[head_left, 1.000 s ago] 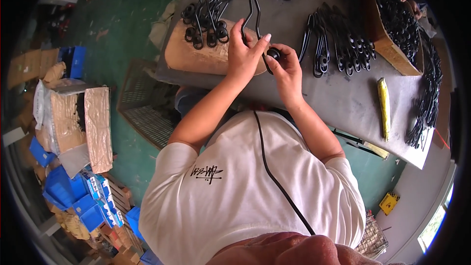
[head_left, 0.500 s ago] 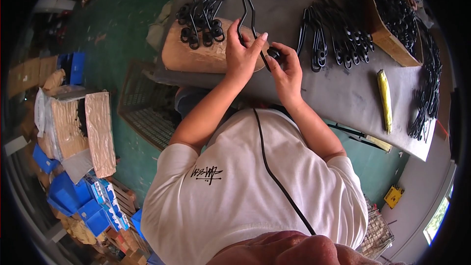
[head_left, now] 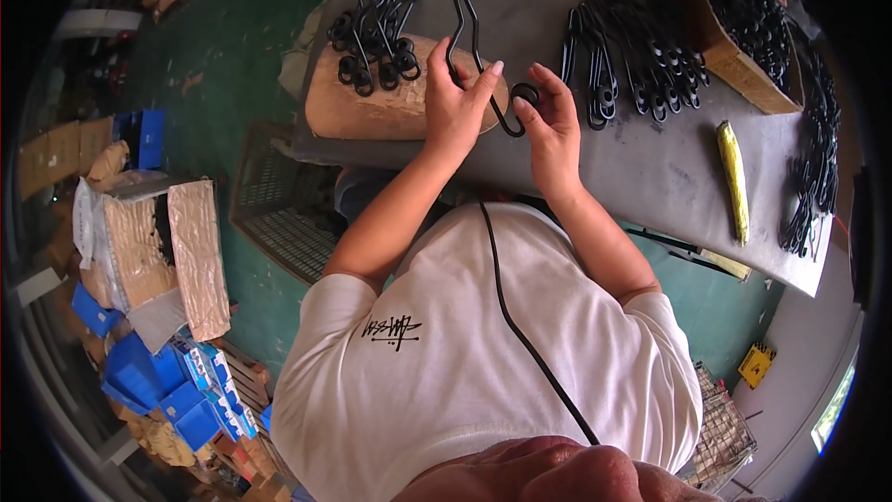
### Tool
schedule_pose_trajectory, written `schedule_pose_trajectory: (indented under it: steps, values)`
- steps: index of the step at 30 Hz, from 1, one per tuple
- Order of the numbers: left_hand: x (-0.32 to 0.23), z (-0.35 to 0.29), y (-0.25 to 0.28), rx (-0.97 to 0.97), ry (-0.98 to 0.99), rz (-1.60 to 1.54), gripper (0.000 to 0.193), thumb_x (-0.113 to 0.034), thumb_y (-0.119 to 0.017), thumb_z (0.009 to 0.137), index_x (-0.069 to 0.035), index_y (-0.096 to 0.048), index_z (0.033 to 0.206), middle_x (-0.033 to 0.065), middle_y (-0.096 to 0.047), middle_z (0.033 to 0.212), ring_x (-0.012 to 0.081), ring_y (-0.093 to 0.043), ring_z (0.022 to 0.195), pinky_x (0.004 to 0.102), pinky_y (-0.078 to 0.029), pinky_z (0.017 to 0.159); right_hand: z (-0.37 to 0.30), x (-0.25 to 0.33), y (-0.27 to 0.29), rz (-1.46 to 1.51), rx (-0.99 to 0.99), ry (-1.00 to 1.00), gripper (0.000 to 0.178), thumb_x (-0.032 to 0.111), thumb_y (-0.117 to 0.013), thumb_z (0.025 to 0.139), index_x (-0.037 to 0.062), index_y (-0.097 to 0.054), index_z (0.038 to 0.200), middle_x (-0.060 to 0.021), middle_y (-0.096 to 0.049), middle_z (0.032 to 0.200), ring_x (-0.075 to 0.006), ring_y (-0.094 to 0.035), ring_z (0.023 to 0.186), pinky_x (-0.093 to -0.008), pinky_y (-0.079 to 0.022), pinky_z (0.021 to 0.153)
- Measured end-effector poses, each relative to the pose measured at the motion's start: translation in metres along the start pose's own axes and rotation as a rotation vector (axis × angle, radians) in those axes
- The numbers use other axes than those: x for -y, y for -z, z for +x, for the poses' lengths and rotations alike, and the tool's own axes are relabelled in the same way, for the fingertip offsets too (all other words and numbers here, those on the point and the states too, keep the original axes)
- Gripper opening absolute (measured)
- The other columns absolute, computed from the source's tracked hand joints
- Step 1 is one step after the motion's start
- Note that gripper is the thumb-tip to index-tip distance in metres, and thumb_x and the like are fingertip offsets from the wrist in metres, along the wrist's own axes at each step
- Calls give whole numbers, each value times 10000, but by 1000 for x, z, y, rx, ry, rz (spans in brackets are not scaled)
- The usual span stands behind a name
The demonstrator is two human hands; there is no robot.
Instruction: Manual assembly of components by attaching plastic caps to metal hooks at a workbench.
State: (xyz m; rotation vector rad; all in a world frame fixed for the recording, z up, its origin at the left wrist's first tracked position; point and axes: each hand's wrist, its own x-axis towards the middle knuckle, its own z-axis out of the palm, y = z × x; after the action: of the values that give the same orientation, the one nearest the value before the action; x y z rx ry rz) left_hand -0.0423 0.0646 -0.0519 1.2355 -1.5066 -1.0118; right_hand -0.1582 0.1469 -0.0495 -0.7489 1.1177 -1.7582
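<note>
My left hand (head_left: 455,104) pinches a bent black wire hook (head_left: 467,19) between thumb and fingers. Its long narrow loop points away from me, and its curved lower end bends round toward my right hand (head_left: 556,123). At that curved end sits a round black ring (head_left: 526,93). My right thumb presses on this ring while the forefinger stands raised off it; the other fingers are partly hidden. Under my left hand lies a worn tan board (head_left: 358,119). A bunch of similar black hooks with round ends (head_left: 376,37) rests on its far left part.
More black hooks (head_left: 636,65) lie in a row on the grey table (head_left: 641,163), right of my hands. Beyond them stands a cardboard box (head_left: 743,74) full of black parts. A yellow bundle (head_left: 733,181) lies near the right edge. A plastic crate (head_left: 279,195) stands below at left.
My right fingers have opened a little and the forefinger has lifted, leaving the ring and the hook's curved end more exposed. My left hand keeps its hold.
</note>
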Motion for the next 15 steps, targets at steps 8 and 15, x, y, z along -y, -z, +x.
schedule_pose_trajectory:
  steps: [8,15]
  values:
    - [3,-3,-6,16,28,-63,733,-276,-797,852,52,-397,1372,-1,-480,830,81,-463,720,236,-423,640,-12,-14,-2,-422,1,145,302,27,-697,859,3,-610,1148,-102,-625,1050,-178,-614,956,-301,-495,875]
    - [0,-3,-10,88,115,-271,698,-289,-779,879,63,-413,1358,-27,-486,796,63,-461,712,219,-417,629,-8,-22,-1,-478,-45,162,303,3,-685,887,2,-535,1149,-59,-602,1042,-123,-586,963,-265,-485,875]
